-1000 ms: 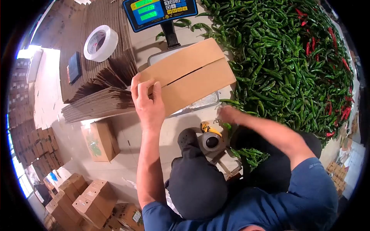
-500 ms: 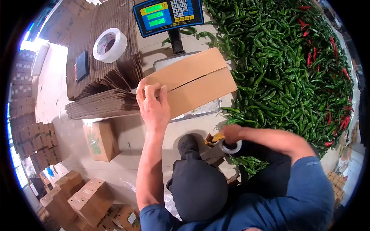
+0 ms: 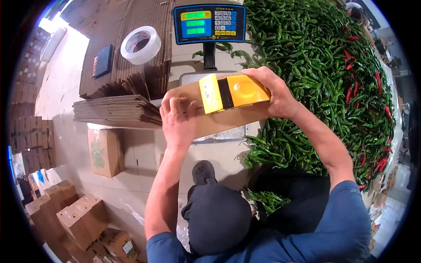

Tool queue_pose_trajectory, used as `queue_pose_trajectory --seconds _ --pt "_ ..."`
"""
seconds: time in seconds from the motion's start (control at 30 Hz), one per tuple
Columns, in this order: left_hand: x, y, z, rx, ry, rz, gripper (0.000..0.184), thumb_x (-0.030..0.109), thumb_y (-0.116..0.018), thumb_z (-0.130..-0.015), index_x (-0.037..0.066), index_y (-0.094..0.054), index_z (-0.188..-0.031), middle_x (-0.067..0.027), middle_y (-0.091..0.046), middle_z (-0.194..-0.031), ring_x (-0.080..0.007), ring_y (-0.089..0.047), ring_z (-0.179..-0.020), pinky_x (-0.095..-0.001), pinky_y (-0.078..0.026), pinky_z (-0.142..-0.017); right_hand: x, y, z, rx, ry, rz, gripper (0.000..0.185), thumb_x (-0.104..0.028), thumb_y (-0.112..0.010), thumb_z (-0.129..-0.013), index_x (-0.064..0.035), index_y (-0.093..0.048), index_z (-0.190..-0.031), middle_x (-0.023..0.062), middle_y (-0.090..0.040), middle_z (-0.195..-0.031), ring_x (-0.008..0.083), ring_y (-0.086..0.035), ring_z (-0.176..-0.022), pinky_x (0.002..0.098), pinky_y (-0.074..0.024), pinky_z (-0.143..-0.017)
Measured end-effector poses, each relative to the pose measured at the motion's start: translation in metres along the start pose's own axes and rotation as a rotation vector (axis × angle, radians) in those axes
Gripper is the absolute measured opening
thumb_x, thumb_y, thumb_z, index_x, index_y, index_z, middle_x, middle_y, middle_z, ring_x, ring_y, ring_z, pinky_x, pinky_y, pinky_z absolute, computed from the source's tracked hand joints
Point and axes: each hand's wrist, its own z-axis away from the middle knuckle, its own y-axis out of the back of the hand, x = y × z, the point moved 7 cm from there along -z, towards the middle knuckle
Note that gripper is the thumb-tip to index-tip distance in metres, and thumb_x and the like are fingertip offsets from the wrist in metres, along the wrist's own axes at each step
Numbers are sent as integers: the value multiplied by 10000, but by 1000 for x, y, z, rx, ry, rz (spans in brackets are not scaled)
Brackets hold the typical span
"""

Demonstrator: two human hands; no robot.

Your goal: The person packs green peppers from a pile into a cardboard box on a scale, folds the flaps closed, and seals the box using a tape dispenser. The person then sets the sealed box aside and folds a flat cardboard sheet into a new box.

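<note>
A closed cardboard box [image 3: 215, 124] rests on the weighing scale's platform [image 3: 189, 79]. My left hand [image 3: 179, 120] lies on the box's left end, its fingers bent over the top near the flap seam. In my right hand [image 3: 276, 94] is a yellow tape dispenser [image 3: 239, 92] with a black band, held over the right part of the box top. The dispenser hides much of the seam; whether tape touches the cardboard cannot be made out. Behind the box the scale's display [image 3: 209, 24] is lit green.
Flattened cartons [image 3: 118, 111] are stacked at the left, with a tape roll [image 3: 140, 45] and a dark small box [image 3: 103, 61] on top. Green and red peppers [image 3: 324, 87] pile at the right. A printed carton [image 3: 105, 151] and more boxes [image 3: 83, 219] stand lower left.
My right hand has taken hold of the yellow dispenser near my legs and lifted it up over the box. My left hand stays on the box's left end. The view has shifted slightly.
</note>
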Motion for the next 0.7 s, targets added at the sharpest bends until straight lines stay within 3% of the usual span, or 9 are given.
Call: queue_pose_trajectory --seconds 0.13,0.2,0.33,0.43,0.57,0.6,0.7 --pt "-4 3 -1 -15 90 55 256 171 -729 -911 54 -589 -1090 -123 -513 -1376 -374 -519 -1158 -475 -447 -987 21 -6 18 -17 -187 -168 862 -133 -877 -755 -83 -418 -1482 101 -566 -1283 218 -567 -1200 377 -448 -1056" --pt "-7 2 0 -11 105 109 263 170 -727 -912 52 -590 -1103 -126 -508 -1393 -373 -516 -1166 -474 -446 -993 50 -12 39 26 -248 -331 812 -164 -840 -790 -84 -397 -1465 101 -556 -1275 219 -563 -1187 383 -450 -1048" --pt "-10 9 0 65 -13 112 260 138 -715 -922 25 -601 -1127 -149 -529 -1395 -364 -508 -1214 -459 -434 -1022 50 -13 41 -14 -245 -256 709 -187 -795 -829 -75 -408 -1413 109 -557 -1258 232 -568 -1146 384 -460 -1020" --pt "6 40 1 244 -30 60 246 186 -668 -983 -8 -624 -1127 -142 -618 -1276 -299 -573 -1164 -415 -470 -967 53 -14 37 -25 -242 -253 704 -235 -819 -833 -65 -421 -1389 115 -563 -1238 234 -576 -1115 376 -471 -995" --pt "22 22 14 -201 766 1232 364 310 -520 -1077 4 -684 -1187 -79 -736 -1068 -165 -679 -962 -315 -511 -829 51 -13 35 -36 -200 -198 717 -234 -823 -833 -64 -422 -1403 122 -559 -1255 237 -578 -1126 376 -468 -1002" --pt "22 7 19 -287 862 1405 391 324 -545 -1063 -20 -680 -1193 -105 -732 -1081 -167 -678 -958 -300 -512 -812 50 -13 35 -39 -192 -190 722 -233 -822 -832 -63 -421 -1408 124 -559 -1261 239 -578 -1131 376 -468 -1006" --pt "46 24 12 -319 781 1352 352 275 -574 -1047 -36 -689 -1165 -89 -734 -1060 -138 -671 -900 -277 -517 -771 47 -11 34 -38 -175 -128 754 -216 -823 -815 -69 -416 -1432 140 -561 -1305 260 -584 -1158 377 -465 -1024"
